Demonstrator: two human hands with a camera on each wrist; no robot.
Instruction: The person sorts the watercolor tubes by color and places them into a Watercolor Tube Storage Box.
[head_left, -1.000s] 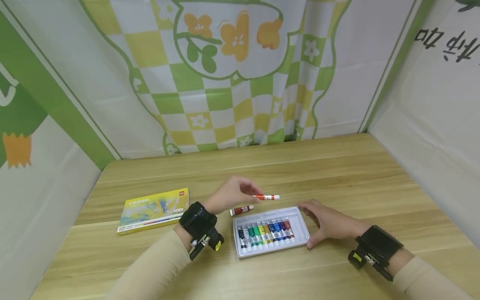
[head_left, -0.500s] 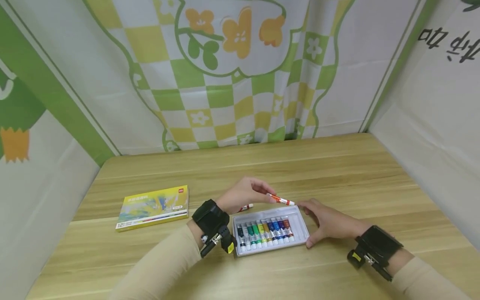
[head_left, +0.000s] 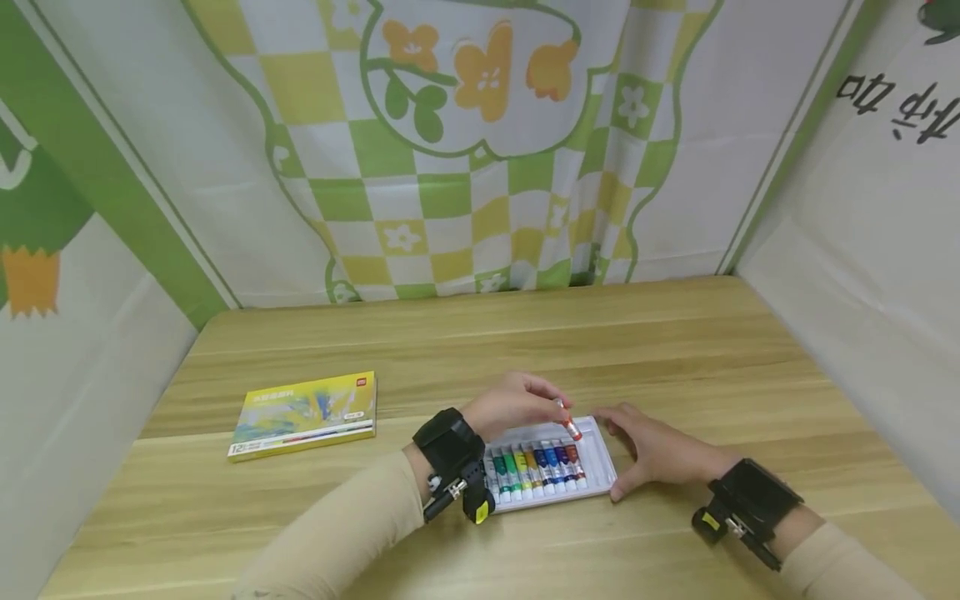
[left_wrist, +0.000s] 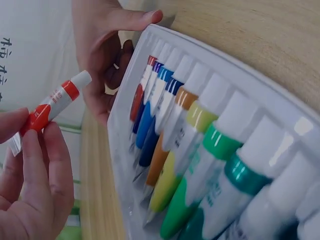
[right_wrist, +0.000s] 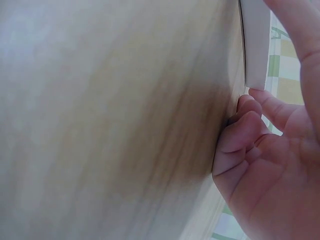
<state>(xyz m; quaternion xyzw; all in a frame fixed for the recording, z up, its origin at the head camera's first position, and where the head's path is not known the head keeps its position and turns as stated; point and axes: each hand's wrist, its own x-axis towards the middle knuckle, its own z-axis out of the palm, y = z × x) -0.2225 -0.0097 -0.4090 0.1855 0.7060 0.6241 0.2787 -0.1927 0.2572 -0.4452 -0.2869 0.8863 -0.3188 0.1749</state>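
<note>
My left hand (head_left: 521,406) pinches an orange-red paint tube (left_wrist: 56,104) between thumb and fingertips. The tube tilts with its white cap downward, over the right part of the white plastic tray (head_left: 597,458). In that tray several paint tubes (left_wrist: 172,185) lie side by side, caps toward me, from brown-red through blues, ochre and yellow to greens. A bare strip shows at the tray's right end. My right hand (head_left: 667,447) grips that end, thumb at the near corner and index finger (right_wrist: 272,107) at the far corner, other fingers curled under.
A yellow paint box (head_left: 303,415) lies flat on the wooden table (head_left: 420,350), left of the tray. Behind the table hangs a checked curtain (head_left: 450,200). A black camera band (head_left: 450,450) is strapped on each wrist.
My left hand has moved right and nearer with the orange-red tube, turning its cap downward over the tray. It now hides a second red tube seen earlier behind the tray. The right hand stays put.
</note>
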